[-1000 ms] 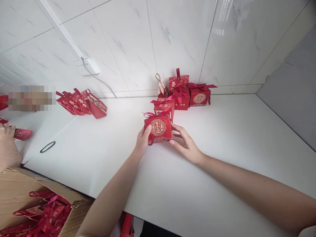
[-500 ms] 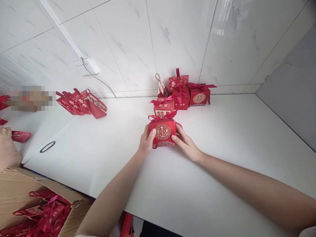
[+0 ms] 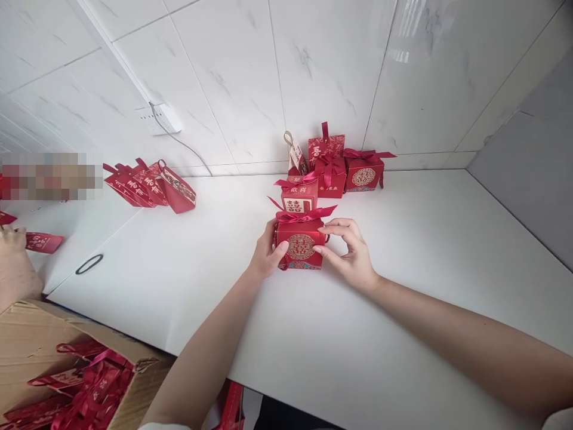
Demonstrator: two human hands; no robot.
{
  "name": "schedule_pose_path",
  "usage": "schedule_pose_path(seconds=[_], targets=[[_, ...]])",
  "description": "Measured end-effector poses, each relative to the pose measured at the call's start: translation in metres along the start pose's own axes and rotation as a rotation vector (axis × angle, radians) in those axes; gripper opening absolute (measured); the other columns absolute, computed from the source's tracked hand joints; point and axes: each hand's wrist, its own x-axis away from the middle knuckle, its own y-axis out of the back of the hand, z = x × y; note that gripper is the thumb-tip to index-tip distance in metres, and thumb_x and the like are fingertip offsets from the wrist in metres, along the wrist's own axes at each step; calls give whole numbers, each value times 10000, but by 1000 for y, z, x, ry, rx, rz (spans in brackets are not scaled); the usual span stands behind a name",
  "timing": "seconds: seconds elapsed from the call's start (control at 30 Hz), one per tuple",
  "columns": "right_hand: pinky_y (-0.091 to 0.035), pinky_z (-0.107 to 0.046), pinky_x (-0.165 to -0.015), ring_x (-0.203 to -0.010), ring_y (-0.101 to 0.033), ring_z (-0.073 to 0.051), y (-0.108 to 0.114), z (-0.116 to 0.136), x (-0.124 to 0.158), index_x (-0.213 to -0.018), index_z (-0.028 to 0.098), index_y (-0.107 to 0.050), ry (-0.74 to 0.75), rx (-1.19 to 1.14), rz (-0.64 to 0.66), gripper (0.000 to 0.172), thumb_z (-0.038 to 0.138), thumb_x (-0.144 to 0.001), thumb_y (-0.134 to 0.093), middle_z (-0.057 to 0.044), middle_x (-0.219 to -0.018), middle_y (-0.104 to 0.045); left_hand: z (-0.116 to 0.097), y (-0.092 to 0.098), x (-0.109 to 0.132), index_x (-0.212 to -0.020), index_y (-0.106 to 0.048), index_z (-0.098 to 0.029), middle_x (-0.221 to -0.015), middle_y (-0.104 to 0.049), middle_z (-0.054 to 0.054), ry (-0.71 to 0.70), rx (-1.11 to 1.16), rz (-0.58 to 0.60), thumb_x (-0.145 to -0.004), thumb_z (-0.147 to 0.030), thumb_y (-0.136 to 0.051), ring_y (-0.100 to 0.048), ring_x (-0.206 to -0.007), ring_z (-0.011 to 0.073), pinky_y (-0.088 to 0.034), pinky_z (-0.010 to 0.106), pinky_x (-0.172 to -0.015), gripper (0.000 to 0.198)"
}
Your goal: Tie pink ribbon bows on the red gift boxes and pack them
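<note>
A red gift box [image 3: 299, 232] with a gold round emblem and a ribbon bow on top stands upright on the white table. My left hand [image 3: 267, 254] grips its left side, thumb on the front face and the other fingers mostly hidden behind. At the box's right edge, my right hand [image 3: 351, 254] is curled, thumb tip on the front corner and forefinger tip near the upper corner. Directly behind stands a smaller red box [image 3: 299, 194] with a cream label. Another emblem box [image 3: 364, 173] and a bow-topped red box [image 3: 331, 178] are farther back.
Several red triangular gift boxes [image 3: 154, 185] lean together at the left. A black oval ring [image 3: 89, 264] lies on the table [image 3: 403, 334]. At lower left, a cardboard carton [image 3: 147, 379] holds red boxes. Another person's hand [image 3: 15, 245] is beside a red packet [image 3: 43, 242].
My right hand's fingers have come out from behind the box and now curl at its right edge. The left hand keeps its hold. The view has shifted slightly.
</note>
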Motion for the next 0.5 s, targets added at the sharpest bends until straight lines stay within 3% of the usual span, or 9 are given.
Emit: schedule_pose_path(seconds=[0.5], targets=[[-463,-483,-991,-1115,-572,-242,3,3,-1,-937,261,-613,7,-41,27,54,222,-907,-634,-71,-1118,-573,-8,-3,-1,-1394,-411,-198,-1337,-572,133,-38,-25,20,-860,-510,-585,-595,-1124,278,-476,400,-937,642]])
